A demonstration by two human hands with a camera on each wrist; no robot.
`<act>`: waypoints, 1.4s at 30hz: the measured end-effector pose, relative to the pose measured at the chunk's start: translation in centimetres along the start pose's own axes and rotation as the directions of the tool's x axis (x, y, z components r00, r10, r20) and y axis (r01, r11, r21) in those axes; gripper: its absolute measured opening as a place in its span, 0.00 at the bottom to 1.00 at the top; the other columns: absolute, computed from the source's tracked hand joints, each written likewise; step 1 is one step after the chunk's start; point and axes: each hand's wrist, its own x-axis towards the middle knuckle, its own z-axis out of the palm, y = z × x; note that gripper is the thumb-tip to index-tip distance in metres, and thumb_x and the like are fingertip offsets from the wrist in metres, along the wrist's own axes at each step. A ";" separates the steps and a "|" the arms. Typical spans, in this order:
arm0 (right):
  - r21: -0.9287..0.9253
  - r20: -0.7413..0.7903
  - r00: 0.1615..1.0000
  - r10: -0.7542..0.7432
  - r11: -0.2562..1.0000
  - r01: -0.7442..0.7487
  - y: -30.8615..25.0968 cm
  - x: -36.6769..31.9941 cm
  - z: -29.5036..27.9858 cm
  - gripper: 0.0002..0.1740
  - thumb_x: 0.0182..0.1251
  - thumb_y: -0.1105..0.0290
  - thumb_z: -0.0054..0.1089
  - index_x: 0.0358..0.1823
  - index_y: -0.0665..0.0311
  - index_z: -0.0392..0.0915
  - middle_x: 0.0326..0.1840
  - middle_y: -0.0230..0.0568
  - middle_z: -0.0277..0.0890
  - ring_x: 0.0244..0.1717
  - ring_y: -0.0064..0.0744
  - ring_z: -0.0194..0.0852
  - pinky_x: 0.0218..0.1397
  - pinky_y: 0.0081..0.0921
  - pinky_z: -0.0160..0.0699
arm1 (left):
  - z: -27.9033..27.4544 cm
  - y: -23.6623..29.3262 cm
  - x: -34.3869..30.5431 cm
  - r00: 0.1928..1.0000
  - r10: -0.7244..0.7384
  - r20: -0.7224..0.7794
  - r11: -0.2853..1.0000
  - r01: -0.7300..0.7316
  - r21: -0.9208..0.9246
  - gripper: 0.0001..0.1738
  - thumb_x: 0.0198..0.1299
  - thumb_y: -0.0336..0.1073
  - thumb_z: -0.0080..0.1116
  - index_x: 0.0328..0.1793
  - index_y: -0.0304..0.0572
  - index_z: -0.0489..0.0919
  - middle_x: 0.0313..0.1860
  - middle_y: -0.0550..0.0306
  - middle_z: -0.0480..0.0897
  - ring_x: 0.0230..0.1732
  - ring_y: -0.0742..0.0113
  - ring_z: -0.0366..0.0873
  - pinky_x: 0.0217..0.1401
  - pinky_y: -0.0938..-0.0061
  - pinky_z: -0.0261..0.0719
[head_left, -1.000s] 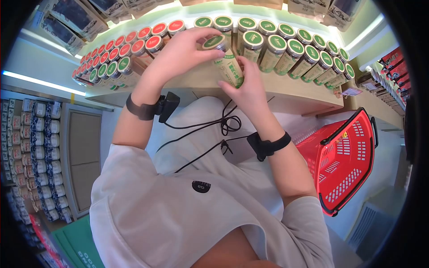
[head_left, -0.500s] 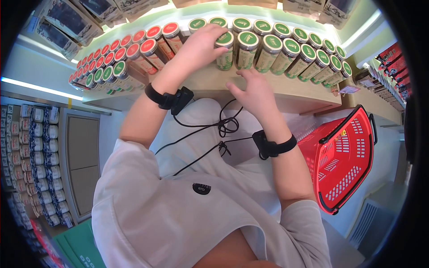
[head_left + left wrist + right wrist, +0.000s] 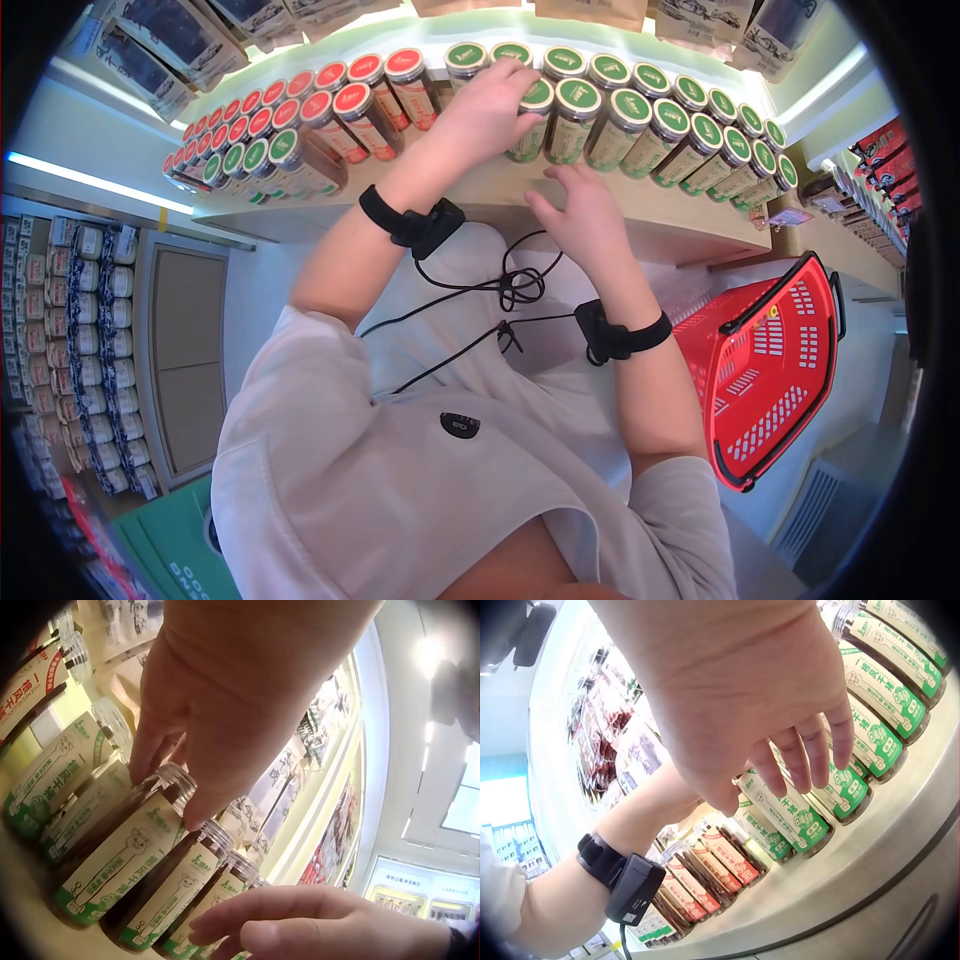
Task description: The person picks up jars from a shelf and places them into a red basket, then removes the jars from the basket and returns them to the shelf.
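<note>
My left hand point(image 3: 487, 112) grips the lid of a clear jar point(image 3: 124, 859) with a green lid, its thumb and fingers on either side of the rim. That jar stands upright at the left end of the front row of green-lidded jars point(image 3: 577, 97). In the left wrist view its label is cream and green with a drawn animal, and dark sticks show inside. My right hand point(image 3: 588, 222) is held in front of the row, near the shelf edge, with its fingers spread and nothing in them.
Red-lidded jars point(image 3: 352, 100) stand in rows to the left, with a few green-lidded ones point(image 3: 284, 143) in front. Paper bags point(image 3: 590, 14) line the back. A red shopping basket point(image 3: 770, 370) is at the right. Black cables point(image 3: 520, 285) hang over the lap.
The jar, earlier tilted between both hands, now stands upright in the front row. My right hand has let go of it and drawn back; my left is still on its lid.
</note>
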 end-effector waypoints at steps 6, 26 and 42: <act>-0.006 -0.014 1.000 -0.011 1.000 0.011 0.1 -0.1 0.0 0.22 0.59 0.58 0.67 0.47 0.69 0.81 0.47 0.52 0.79 0.52 0.52 0.78 0.56 0.42 0.77 | 0.0 0.1 -0.1 1.000 -0.012 -0.011 1.000 0.012 -0.018 0.27 0.54 0.34 0.70 0.61 0.38 0.76 0.58 0.47 0.77 0.58 0.47 0.77 0.60 0.63 0.78; 0.024 0.038 0.999 0.022 0.999 -0.023 0.3 -0.2 0.6 0.22 0.60 0.58 0.67 0.47 0.69 0.81 0.46 0.52 0.79 0.51 0.53 0.79 0.55 0.43 0.79 | -13.9 -5.6 -13.4 0.819 -0.494 -0.292 0.465 0.533 0.707 0.31 0.63 0.53 0.61 0.66 0.41 0.76 0.70 0.49 0.73 0.69 0.48 0.69 0.65 0.46 0.69; 0.067 0.109 0.993 0.041 0.997 -0.049 0.6 0.1 1.5 0.23 0.61 0.59 0.66 0.50 0.70 0.80 0.51 0.55 0.79 0.53 0.55 0.77 0.57 0.42 0.77 | -16.0 -2.9 -15.6 0.894 -0.420 -0.157 0.827 0.448 0.338 0.23 0.53 0.29 0.70 0.56 0.40 0.77 0.52 0.51 0.80 0.54 0.50 0.79 0.54 0.62 0.78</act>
